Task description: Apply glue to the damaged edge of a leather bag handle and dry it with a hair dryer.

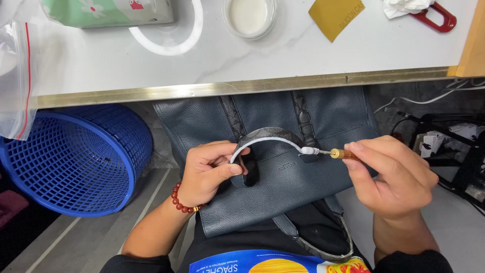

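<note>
While the bag [283, 177] lies on the lap, near | left hand [207, 172] pinches its strap handle [268, 144] | right hand [389, 174] clasps wooden-handled applicator [342, 153], white tip on strap edge | risk: slip smears white onto leather | far: table edge [242, 87], 1 dish [249, 16]

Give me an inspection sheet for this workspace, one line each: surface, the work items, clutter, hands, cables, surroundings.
Surface: white marbled table with a brass-coloured edge, above the lap.
Work items: dark leather bag on the lap; its handle has a white-coated edge; wooden-handled tool touches the handle's end.
Clutter: white ring, round dish of white liquid, yellow card, red-handled tool under a tissue, plastic bag.
Hands: left hand pinches the handle; right hand grips the tool.
Cables: white cable and dark ones on the floor, right.
Surroundings: blue basket on the floor, left.
</note>
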